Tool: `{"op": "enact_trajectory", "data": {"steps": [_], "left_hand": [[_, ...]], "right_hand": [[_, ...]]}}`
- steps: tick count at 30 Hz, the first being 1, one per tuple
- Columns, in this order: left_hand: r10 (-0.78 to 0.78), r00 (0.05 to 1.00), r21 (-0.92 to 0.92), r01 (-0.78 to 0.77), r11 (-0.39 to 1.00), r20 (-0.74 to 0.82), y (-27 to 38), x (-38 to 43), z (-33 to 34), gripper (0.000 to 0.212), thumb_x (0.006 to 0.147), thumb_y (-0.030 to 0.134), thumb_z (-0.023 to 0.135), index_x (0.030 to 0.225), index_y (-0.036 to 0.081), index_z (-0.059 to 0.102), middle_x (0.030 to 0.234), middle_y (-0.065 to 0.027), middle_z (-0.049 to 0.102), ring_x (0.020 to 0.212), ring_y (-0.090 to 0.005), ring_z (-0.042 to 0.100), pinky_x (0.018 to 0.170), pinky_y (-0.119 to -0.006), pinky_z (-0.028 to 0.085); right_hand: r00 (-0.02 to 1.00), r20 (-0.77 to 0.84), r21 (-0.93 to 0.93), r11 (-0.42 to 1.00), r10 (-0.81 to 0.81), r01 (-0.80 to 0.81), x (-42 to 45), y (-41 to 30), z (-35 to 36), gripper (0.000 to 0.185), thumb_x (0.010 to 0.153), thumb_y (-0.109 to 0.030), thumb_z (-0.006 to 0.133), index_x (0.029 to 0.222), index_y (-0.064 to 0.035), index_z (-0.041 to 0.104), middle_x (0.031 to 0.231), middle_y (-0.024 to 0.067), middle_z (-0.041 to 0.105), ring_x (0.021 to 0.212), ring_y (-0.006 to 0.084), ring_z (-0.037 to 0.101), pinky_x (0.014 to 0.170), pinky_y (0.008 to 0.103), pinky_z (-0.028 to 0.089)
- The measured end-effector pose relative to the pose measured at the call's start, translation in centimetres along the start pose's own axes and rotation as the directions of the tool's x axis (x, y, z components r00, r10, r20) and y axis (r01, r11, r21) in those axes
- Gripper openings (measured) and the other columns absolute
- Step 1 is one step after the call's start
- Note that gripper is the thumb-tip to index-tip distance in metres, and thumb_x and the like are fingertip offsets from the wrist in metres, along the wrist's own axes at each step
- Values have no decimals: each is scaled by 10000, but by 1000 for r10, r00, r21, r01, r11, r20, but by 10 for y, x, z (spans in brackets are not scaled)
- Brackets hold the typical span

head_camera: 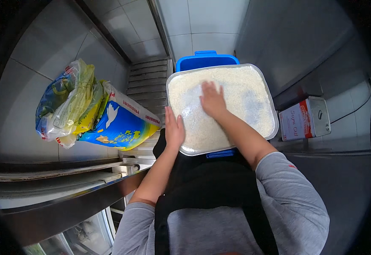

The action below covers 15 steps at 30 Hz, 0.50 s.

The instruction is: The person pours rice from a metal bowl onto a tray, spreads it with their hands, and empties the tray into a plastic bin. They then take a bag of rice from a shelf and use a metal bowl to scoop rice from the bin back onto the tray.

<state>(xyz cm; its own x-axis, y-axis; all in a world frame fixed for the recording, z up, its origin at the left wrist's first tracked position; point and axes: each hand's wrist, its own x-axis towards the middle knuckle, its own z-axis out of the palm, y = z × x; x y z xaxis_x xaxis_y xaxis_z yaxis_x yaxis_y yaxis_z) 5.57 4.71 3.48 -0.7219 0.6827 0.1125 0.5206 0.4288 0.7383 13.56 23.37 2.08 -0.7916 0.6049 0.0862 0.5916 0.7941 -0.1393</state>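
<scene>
Before me is a broad, rounded clear plastic lid or tray (195,134), with rice-like pale grains (246,79) showing across most of it. Glossy and bluish patches mark its middle and right; I cannot tell whether the grains lie above or beneath the plastic. It sits over a blue plastic container (206,60), whose back rim and tab stick out behind. My right hand (213,99) rests flat on the middle, fingers extended and slightly blurred. Against the left edge lies my left hand (174,130), its fingers straight and its thumb apart.
A blue and yellow printed plastic sack (118,124), its top crumpled, stands left on a slatted metal rack (147,76). At right is a metal oil tin (305,119) near a thin black cable (352,111). A steel counter edge (77,197) runs along the lower left.
</scene>
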Motion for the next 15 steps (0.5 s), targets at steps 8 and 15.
{"op": "enact_trajectory", "data": {"steps": [8,15], "left_hand": [[135,977,349,-185,918,165,8,-4,-1,605,944,210,472,1473,12,252,1536,-160,261,1408,-346,265,1142,-522,180],[116,977,274,-164,948,181,14,-3,-4,616,956,215,447,1491,29,203,1536,-159,261,1418,-296,263,1127,-559,187]], "right_hand": [[944,-3,144,934,-329,326,-2,-56,5,590,956,-317,420,1482,-96,271,1563,79,228,1443,255,206,1141,560,142],[985,-63,38,986,-158,160,47,-23,13,547,959,-315,412,1455,-98,334,1518,54,334,1409,238,289,1146,542,155]]}}
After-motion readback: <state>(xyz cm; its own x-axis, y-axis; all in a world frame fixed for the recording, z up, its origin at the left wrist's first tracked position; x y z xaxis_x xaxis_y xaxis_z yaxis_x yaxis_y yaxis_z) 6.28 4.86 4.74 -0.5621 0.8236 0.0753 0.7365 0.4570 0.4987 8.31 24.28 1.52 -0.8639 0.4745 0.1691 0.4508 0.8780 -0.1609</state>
